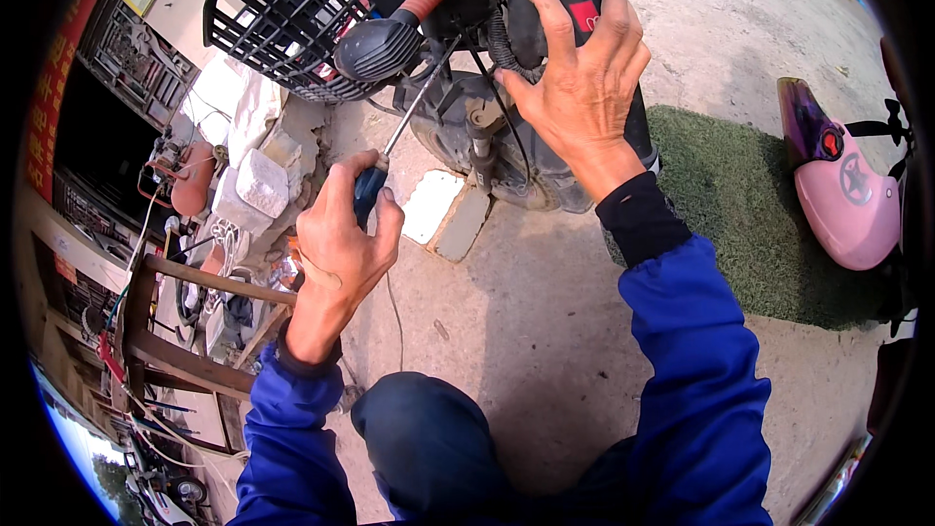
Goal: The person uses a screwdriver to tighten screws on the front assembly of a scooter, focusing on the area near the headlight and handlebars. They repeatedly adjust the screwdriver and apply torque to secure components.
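My left hand [336,244] is closed round the dark blue handle of a screwdriver [413,107]. The metal shaft slants up and right, its tip among cables below the black front panel of a scooter [477,0]. My right hand [584,97] is open, fingers spread over the panel's right side by a red sticker. Its thumb lies close to a corrugated black tube [500,37]; whether they touch, I cannot tell. A thin black cable [511,127] hangs in a loop below. Left of the shaft is a ridged black part with an orange band [380,47].
A black basket [278,15] is at the upper left. Under the scooter's front lies a white and grey slab [433,206]. Green matting [721,205] and a pink helmet [849,200] are at right. A wooden frame [195,365] and clutter stand left.
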A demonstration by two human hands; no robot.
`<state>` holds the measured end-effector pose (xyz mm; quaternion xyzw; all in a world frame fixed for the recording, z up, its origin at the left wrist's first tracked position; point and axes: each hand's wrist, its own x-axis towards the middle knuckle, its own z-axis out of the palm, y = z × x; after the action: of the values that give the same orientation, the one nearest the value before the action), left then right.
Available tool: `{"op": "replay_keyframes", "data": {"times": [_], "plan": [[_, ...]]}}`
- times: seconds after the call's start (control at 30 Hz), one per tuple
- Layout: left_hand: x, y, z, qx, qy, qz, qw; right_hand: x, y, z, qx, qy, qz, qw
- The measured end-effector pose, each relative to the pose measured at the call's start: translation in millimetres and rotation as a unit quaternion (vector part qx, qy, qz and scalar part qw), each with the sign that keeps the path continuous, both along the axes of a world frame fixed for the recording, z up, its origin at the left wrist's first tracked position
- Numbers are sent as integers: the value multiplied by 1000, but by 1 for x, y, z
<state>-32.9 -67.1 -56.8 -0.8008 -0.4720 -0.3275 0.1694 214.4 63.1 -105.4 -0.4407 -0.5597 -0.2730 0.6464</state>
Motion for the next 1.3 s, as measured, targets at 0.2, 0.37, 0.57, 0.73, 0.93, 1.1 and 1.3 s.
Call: {"op": "replay_keyframes", "data": {"times": [0.2,0.37,0.57,0.73,0.93,1.1,1.3], "plan": [[-6,2,22,-459,-718,-178,492,0,-9,6,9,-2,11,1000],[3,-5,21,-369,-434,-77,818,-1,-10,7,-3,1,10,1000],[18,-6,5,20,71,58,996,2,0,-1,-1,2,-3,1000],[-10,-5,21,-390,-513,-139,751,5,-5,1,-10,4,16,1000],[7,-8,26,-360,-483,-101,792,2,1,-1,8,17,14,1000],[19,-5,9,69,114,36,990,4,-1,1,2,10,5,1000],[1,-11,23,-201,-258,2,945,8,-3,-2,-17,-2,19,1000]]}}
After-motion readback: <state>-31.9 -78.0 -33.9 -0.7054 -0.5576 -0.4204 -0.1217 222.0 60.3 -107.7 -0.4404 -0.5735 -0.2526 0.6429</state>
